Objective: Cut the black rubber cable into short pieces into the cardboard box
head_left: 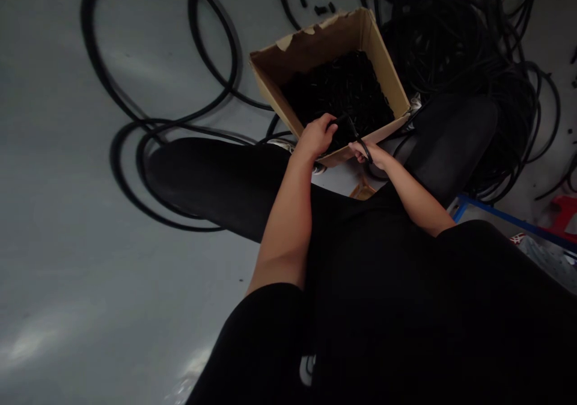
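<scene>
My left hand [319, 136] is closed over the near left side of an open cardboard box [311, 47], pinching a piece of black hose [336, 120]. Only a short stretch of that hose shows past my fingers. Just to its right, my right hand [367, 152] grips black-handled scissors [354, 130], their blades pointing over the box toward the hose. Whether the blades touch the hose is too dark to tell. Inside the box lies a heap of short black cut pieces [347, 86].
Long loops of black hose [232, 62] spread over the grey floor [58, 213] at left and pass beside my leg. A large tangled hose pile [451, 38] lies at right. Loose pieces [320, 10] lie beyond the box. A blue frame [509, 216] and a red object [563, 216] stand at right.
</scene>
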Demonstrator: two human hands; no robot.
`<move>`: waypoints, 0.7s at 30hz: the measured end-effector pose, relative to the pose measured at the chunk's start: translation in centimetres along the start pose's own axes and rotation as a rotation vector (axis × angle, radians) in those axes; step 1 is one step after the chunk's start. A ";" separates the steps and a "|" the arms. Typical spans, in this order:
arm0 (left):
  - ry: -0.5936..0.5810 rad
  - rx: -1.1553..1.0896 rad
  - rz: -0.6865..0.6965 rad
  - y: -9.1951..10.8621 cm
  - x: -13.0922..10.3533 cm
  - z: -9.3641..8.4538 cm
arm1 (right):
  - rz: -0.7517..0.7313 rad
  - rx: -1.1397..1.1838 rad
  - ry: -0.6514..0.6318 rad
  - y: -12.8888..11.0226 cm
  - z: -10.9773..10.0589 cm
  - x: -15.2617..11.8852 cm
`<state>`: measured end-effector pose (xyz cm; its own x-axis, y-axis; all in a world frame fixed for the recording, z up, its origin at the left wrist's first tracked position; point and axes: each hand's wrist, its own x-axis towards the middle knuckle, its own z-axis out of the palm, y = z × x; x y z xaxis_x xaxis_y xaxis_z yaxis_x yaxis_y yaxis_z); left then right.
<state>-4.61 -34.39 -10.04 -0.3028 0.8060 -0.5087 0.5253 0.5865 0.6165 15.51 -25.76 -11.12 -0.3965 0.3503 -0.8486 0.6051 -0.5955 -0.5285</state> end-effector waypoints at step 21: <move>-0.047 0.018 -0.040 -0.6 0.8 0.8 | -0.101 -0.085 0.013 1.0 -0.8 1.0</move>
<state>-4.55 -34.16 -11.32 -0.2861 0.7771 -0.5606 0.5282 0.6160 0.5844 16.27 -25.41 -12.48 -0.4501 0.4151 -0.7907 0.6186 -0.4937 -0.6113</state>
